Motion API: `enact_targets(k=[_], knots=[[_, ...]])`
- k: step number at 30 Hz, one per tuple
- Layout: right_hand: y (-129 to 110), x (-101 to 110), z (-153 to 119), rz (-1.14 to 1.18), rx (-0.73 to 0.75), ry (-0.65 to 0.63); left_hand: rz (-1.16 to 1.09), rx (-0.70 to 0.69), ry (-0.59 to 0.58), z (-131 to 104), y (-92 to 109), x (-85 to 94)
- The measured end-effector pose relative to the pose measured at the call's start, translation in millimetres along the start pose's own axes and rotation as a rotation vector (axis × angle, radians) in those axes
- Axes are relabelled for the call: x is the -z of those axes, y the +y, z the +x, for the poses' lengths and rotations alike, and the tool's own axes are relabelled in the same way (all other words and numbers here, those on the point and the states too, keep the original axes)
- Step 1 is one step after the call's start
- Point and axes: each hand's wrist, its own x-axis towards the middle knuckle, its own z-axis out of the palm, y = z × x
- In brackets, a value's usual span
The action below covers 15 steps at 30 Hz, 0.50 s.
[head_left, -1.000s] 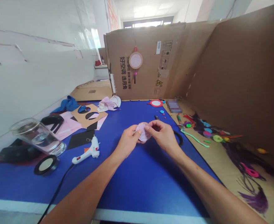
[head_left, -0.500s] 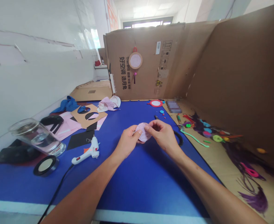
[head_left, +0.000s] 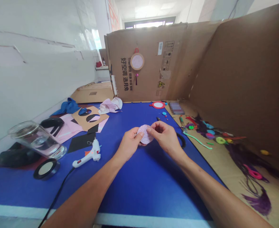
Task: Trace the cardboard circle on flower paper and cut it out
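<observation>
Between both hands, above the blue tabletop, is a round disc [head_left: 145, 135] covered in pale lilac patterned fabric. My left hand [head_left: 130, 141] pinches its left edge, thumb on the front face. On the upper right edge, my right hand [head_left: 164, 134] grips it with thumb and curled fingers. The disc's back and the fingertips behind it are hidden. Partly covered by my right hand lies a tool with black curved handles [head_left: 181, 140]. To the left of my left hand rests a white hot glue gun [head_left: 89, 155], its cord running to the front edge.
At left stand a glass of water [head_left: 43, 141] and a round black-rimmed container [head_left: 46, 168]. Behind them lie fabric scraps and a cardboard sheet with round holes [head_left: 89, 117]. Purple tassels [head_left: 258, 201] and colourful bits lie at right. A round ornament [head_left: 137, 61] hangs on the cardboard wall.
Both hands keep nearly the same grip on the fabric-covered disc. The whole view has shifted very slightly; nothing else has visibly moved.
</observation>
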Motion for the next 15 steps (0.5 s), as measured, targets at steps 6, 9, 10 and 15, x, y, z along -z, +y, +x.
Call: enact_targets(k=[6, 9, 10, 15], knots=[[0.4, -0.7, 0.4, 0.051, 0.000, 0.015, -0.016, -0.005, 0.011, 0.2, 0.7, 0.0], [0.5, 2.4, 2.4, 0.093, -0.011, 0.034, -0.026, -0.003, 0.031, 0.8, 0.7, -0.6], [1.0, 4.1, 3.4, 0.107, -0.020, 0.040, -0.031, 0.002, 0.037, 1.2, 0.8, -0.7], [5.0, 9.9, 7.5, 0.146, -0.079, 0.032, -0.083, 0.030, 0.059, 2.5, 2.3, -0.1]])
